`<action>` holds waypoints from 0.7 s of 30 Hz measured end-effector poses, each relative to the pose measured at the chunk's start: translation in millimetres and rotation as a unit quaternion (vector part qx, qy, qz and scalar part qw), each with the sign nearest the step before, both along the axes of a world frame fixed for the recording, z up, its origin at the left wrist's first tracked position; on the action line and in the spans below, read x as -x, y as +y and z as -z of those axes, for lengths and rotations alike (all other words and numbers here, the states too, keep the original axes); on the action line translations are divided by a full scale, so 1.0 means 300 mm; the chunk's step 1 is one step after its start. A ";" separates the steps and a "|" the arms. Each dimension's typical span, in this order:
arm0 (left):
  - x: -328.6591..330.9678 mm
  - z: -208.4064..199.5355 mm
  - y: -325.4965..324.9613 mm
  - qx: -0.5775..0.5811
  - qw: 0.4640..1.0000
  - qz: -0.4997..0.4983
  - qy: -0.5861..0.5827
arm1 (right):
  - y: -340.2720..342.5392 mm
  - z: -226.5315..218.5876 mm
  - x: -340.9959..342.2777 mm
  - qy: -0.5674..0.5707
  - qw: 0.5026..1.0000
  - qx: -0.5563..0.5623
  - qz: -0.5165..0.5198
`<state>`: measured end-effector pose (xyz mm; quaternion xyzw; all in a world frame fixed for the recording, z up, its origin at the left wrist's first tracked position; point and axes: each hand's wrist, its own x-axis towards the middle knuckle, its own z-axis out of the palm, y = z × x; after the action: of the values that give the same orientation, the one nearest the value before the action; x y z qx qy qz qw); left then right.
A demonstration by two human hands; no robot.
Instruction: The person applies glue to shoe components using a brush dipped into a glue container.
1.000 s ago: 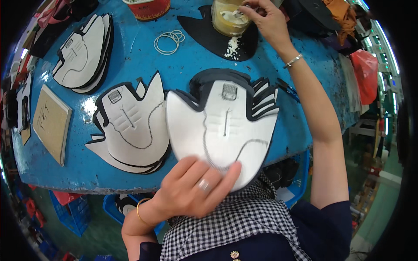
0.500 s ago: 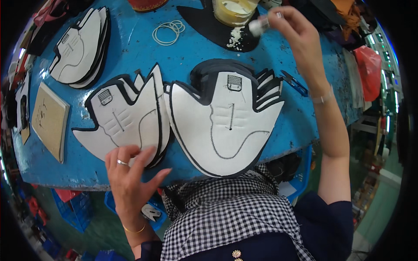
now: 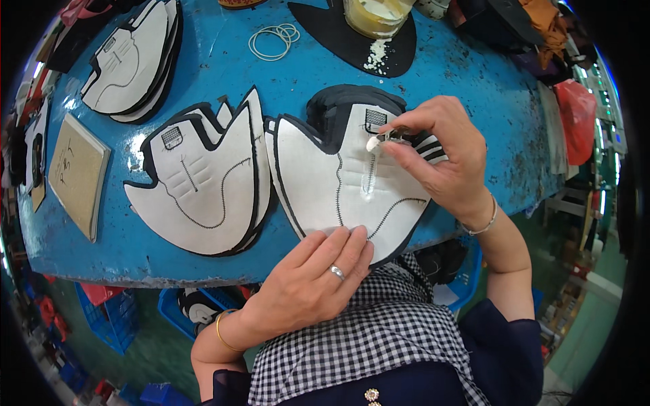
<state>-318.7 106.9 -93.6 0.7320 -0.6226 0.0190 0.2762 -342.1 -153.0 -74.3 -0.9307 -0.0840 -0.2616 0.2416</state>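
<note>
In front of me lies a stack of white shoe uppers (image 3: 311,183) with black edges and dark zigzag stitching. My left hand (image 3: 318,271) rests with its fingers flat on the lower part of the top upper. My right hand (image 3: 450,152) pinches a small dauber (image 3: 393,137) with a white tip and a partly hidden dark, shiny holder. Its tip touches the top upper just below the mesh patch. White paste covers the short straight stitch line there. Beside it on the left lies a second stack of similar uppers (image 3: 196,169).
A yellowish tub of white paste (image 3: 376,17) stands on a black piece (image 3: 325,30) with white crumbs. Rubber bands (image 3: 273,42), another stack of uppers (image 3: 125,68) and a notebook (image 3: 78,176) lie on the blue table (image 3: 223,74). A red bag (image 3: 574,122) hangs at the right edge.
My right hand has come down from beside the tub to the right-hand stack with the dauber. My left hand has moved right, from the left stack onto that upper. White paste now covers its straight stitching.
</note>
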 end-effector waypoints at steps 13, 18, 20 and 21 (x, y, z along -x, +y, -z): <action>-0.053 -0.071 0.034 0.132 0.990 -0.015 -0.043 | -0.007 -0.045 0.094 0.026 0.946 -0.322 0.016; -0.095 -0.048 0.236 0.102 0.955 -0.270 -0.061 | -0.033 -0.023 0.114 0.077 0.945 -0.319 0.016; -0.135 -0.038 0.249 -0.064 0.942 -0.328 -0.037 | -0.002 -0.013 0.106 0.086 0.949 -0.304 0.010; -0.125 -0.036 0.227 -0.071 0.949 -0.308 -0.003 | 0.014 -0.021 0.107 0.112 0.956 -0.272 0.007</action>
<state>-281.2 175.2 -82.6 0.9058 -0.3672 0.0612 0.2022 -374.2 -148.9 -68.1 -0.8538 0.0240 -0.1704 0.4914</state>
